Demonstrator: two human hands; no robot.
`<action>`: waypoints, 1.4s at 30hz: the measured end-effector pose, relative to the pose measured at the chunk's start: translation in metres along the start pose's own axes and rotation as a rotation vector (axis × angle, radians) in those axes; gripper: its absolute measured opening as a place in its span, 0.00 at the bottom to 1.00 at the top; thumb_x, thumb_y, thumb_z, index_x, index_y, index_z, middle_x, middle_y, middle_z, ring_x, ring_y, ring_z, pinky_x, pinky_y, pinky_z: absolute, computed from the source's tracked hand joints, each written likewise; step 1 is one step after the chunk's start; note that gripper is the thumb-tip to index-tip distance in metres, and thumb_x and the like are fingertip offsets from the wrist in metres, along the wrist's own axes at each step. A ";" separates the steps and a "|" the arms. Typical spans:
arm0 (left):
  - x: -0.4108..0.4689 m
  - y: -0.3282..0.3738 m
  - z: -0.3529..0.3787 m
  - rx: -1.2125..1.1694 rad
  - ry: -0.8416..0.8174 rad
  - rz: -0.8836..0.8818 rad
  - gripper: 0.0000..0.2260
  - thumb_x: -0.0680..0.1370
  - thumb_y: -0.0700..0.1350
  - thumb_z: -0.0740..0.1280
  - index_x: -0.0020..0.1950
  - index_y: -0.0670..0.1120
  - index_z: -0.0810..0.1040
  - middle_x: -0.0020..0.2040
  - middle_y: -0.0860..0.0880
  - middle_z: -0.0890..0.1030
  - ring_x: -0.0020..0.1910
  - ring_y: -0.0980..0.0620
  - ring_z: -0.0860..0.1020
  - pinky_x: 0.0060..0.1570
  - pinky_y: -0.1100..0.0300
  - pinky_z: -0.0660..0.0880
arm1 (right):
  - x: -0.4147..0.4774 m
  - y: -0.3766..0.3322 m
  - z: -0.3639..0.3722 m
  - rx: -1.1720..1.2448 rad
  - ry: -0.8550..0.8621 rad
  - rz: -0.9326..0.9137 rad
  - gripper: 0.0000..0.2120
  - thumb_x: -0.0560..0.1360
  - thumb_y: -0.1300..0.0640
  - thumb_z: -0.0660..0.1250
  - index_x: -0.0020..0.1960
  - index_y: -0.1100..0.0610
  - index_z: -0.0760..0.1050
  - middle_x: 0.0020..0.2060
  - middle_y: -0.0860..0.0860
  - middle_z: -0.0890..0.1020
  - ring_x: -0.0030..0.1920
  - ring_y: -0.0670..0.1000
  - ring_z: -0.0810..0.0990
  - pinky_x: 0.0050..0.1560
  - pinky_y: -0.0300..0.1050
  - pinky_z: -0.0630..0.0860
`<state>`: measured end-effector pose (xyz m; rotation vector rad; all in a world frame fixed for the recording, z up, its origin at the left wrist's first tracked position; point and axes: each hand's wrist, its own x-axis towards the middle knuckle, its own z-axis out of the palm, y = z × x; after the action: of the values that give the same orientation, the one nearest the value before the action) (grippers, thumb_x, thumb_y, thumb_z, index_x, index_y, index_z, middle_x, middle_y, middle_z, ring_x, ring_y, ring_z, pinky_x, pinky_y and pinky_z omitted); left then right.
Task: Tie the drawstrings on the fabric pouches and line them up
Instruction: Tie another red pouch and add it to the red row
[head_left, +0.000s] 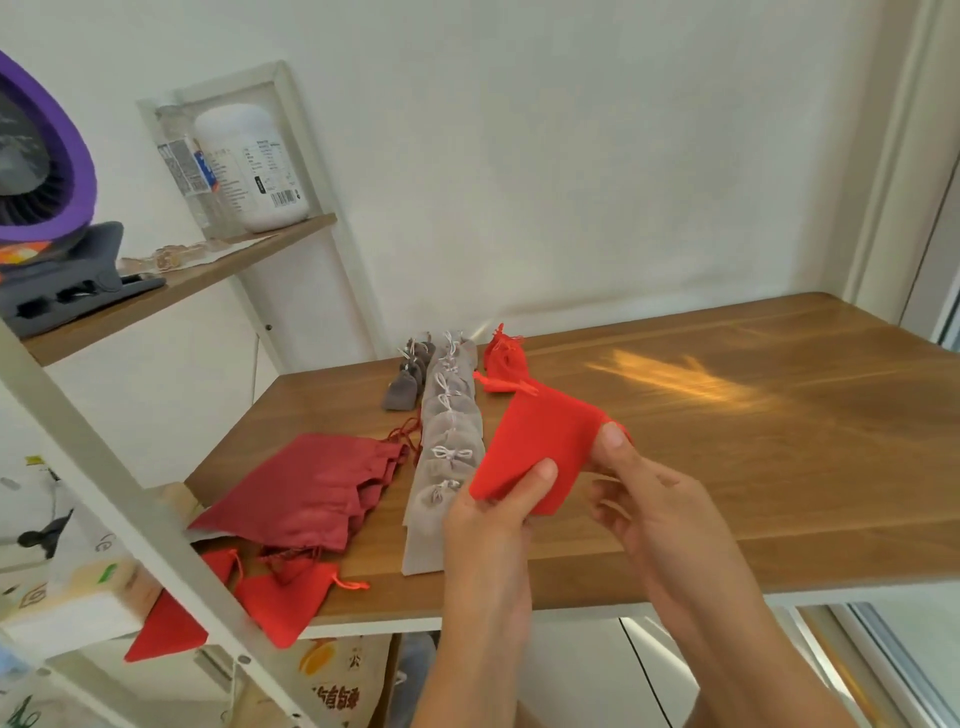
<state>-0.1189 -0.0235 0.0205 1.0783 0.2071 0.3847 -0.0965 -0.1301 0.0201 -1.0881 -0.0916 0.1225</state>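
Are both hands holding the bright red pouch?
Yes, the left hand and the right hand each pinch the bright red pouch.

view: head-worn, wide-angle | faces: forward-down | range: close above red pouch (540, 447), table (727, 467) edge

bright, even daylight, soft and nearly shadowless. a warm streaked patch of glare (675, 376) lies across the wooden surface (779, 493). the red pouch (540, 452) is slightly motion-smeared at its cords. wide-angle distortion bends the blurred shelf post (130, 514) at left.
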 end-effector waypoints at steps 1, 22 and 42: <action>-0.002 -0.007 -0.002 0.056 0.002 -0.010 0.11 0.63 0.36 0.77 0.42 0.46 0.85 0.41 0.47 0.84 0.43 0.50 0.80 0.45 0.57 0.76 | -0.001 0.000 -0.003 0.035 0.035 -0.004 0.18 0.68 0.44 0.71 0.42 0.59 0.85 0.36 0.54 0.76 0.33 0.47 0.70 0.41 0.44 0.68; -0.023 -0.008 -0.008 0.058 0.054 0.046 0.14 0.77 0.50 0.61 0.53 0.44 0.82 0.51 0.46 0.85 0.53 0.51 0.82 0.55 0.61 0.77 | -0.004 0.004 -0.028 0.141 0.013 -0.042 0.16 0.73 0.55 0.66 0.47 0.69 0.79 0.34 0.48 0.80 0.33 0.43 0.70 0.36 0.34 0.70; -0.026 -0.004 -0.001 -0.020 -0.045 0.073 0.16 0.79 0.48 0.57 0.53 0.40 0.81 0.51 0.45 0.85 0.53 0.51 0.82 0.53 0.62 0.78 | 0.004 -0.008 -0.025 0.668 0.134 0.216 0.08 0.76 0.63 0.64 0.45 0.62 0.82 0.37 0.52 0.85 0.35 0.44 0.83 0.34 0.33 0.79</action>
<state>-0.1423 -0.0349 0.0164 1.0757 0.1246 0.4265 -0.0883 -0.1555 0.0158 -0.4332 0.1795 0.2529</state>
